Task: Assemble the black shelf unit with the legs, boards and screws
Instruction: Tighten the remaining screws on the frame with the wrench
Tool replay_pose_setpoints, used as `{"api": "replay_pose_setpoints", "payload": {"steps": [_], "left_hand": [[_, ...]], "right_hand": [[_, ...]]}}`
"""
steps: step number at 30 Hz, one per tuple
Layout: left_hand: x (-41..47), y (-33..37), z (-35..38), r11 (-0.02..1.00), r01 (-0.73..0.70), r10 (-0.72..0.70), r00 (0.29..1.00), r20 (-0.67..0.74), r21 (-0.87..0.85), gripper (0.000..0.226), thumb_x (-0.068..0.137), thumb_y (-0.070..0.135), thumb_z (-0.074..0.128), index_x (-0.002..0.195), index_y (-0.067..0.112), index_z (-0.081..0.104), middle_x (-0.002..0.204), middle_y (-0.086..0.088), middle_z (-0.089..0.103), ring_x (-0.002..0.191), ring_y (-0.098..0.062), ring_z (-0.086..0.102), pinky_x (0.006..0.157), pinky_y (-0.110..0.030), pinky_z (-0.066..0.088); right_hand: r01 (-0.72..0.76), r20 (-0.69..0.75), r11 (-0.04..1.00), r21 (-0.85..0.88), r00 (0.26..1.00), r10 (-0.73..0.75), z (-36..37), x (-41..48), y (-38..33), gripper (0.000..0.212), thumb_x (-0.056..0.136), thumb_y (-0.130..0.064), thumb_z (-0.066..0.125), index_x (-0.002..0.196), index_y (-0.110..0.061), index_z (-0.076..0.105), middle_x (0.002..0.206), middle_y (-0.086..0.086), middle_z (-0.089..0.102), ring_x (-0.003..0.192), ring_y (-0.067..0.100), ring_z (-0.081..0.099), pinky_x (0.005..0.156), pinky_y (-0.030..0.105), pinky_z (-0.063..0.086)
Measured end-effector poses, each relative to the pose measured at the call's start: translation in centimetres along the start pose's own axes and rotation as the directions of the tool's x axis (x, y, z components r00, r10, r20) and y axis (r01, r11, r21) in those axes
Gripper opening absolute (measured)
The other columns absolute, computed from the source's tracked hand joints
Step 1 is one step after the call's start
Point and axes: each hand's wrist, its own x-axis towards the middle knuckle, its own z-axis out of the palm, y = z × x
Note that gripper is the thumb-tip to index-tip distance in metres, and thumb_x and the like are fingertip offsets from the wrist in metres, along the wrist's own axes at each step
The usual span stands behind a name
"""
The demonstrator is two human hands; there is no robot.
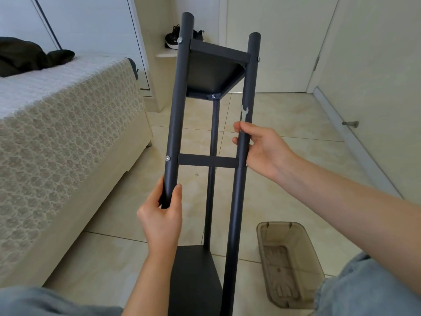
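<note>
A black shelf [235, 213] fills the centre of the frame. It is tipped away from the viewer over a tiled floor [296, 110], between a bed [68, 133] at the left and a clear bin [289, 265] at the lower right.

The left hand [161, 215] is curled round the left leg [175, 110] below the middle board [207, 161]. The right hand [259, 147] wraps the right leg [249, 87] just above that board. A small wrench [244, 112] stands up from its fingers along the leg.

A back leg [213, 137], a top board [214, 74] at upper centre and a bottom board [196, 281] at lower centre are already joined on. Silver screws [168, 158] show at the joints.

The tubes look stiff and smooth, and are probably slick. The frame seems light but long, so it would likely swing if held at one end. It is best gripped with both hands on the legs, near a board joint, not by the thin board edges.
</note>
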Motion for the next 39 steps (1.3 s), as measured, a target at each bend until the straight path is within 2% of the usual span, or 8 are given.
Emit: {"api": "replay_pose_setpoints", "payload": {"steps": [3,7,16,22,25,28,33,39], "left_hand": [[-0.3,-0.6,0.1,0.998,0.038,-0.038,0.999,-0.011,-0.043,0.03,0.094,0.019,0.067,0.124,0.022,0.071,0.074,0.019,0.063,0.069,-0.002,0.059,0.064,-0.018,0.048],[-0.8,-1.6,0.4,0.994,0.08,-0.081,0.997,-0.012,-0.076,0.017,0.095,0.019,0.065,0.11,0.015,0.072,0.06,0.016,0.051,0.059,-0.01,0.05,0.056,-0.032,0.045],[-0.6,-1.7,1.1,0.996,0.052,-0.053,0.999,-0.011,-0.069,0.022,0.095,0.016,0.064,0.115,0.018,0.072,0.063,0.014,0.05,0.06,-0.013,0.051,0.053,-0.028,0.047],[-0.3,-1.9,0.8,0.998,0.046,-0.048,0.998,-0.035,-0.044,0.021,0.094,0.015,0.065,0.113,0.007,0.071,0.068,0.003,0.05,0.062,-0.005,0.052,0.057,-0.014,0.044],[-0.4,-2.0,0.8,0.997,0.05,-0.052,0.998,-0.032,-0.056,0.018,0.095,0.016,0.064,0.111,0.013,0.072,0.066,0.01,0.052,0.06,-0.01,0.051,0.054,-0.025,0.045],[-0.3,-2.2,0.9,0.996,0.057,-0.059,0.998,-0.033,-0.063,0.015,0.096,0.015,0.063,0.107,0.013,0.072,0.065,0.005,0.051,0.059,-0.017,0.05,0.052,-0.036,0.045],[0.0,-2.2,1.3,0.996,0.073,-0.075,0.997,-0.025,-0.06,0.02,0.095,0.015,0.064,0.114,0.013,0.072,0.069,0.005,0.056,0.062,-0.015,0.054,0.055,-0.032,0.049],[0.7,-2.7,1.3,0.997,0.08,-0.08,0.997,-0.016,0.014,0.023,0.097,0.026,0.061,0.116,0.017,0.069,0.079,0.005,0.065,0.068,-0.01,0.06,0.063,-0.028,0.052]], "right_hand": [[0.01,0.042,0.999,-0.032,0.999,-0.009,0.3,-0.5,-0.2,0.019,0.091,-0.021,0.066,0.077,-0.021,0.079,0.092,-0.01,0.068,0.099,0.016,0.057,0.084,0.027,0.047],[0.034,0.081,0.995,-0.091,0.996,-0.026,0.4,-1.0,-0.2,0.016,0.092,-0.023,0.066,0.082,-0.023,0.078,0.091,-0.015,0.07,0.101,0.015,0.06,0.086,0.03,0.047],[0.075,0.143,0.977,-0.201,0.989,-0.046,0.1,-1.6,-1.1,0.02,0.091,-0.029,0.065,0.076,-0.027,0.079,0.108,-0.012,0.06,0.103,0.016,0.056,0.085,0.03,0.044],[0.099,0.179,0.976,-0.192,0.982,-0.064,0.4,-1.8,-1.4,0.022,0.094,-0.021,0.063,0.078,-0.021,0.078,0.089,-0.011,0.068,0.091,0.016,0.054,0.071,0.023,0.049],[0.118,0.206,0.975,-0.187,0.975,-0.078,0.7,-1.9,-1.6,0.024,0.095,-0.017,0.062,0.077,-0.019,0.078,0.083,-0.011,0.071,0.086,0.016,0.055,0.066,0.021,0.051],[0.142,0.227,0.971,-0.192,0.969,-0.097,0.9,-1.9,-1.8,0.022,0.095,-0.015,0.062,0.081,-0.017,0.078,0.083,-0.01,0.072,0.083,0.015,0.055,0.066,0.021,0.051],[0.148,0.221,0.964,-0.22,0.97,-0.098,0.5,-1.7,-1.8,0.018,0.095,-0.015,0.061,0.085,-0.015,0.076,0.082,-0.01,0.071,0.082,0.014,0.054,0.066,0.022,0.051],[0.172,0.233,0.945,-0.28,0.967,-0.107,0.6,-1.2,-1.7,0.018,0.092,-0.016,0.065,0.083,-0.017,0.081,0.09,-0.01,0.074,0.085,0.013,0.055,0.078,0.023,0.052]]}}
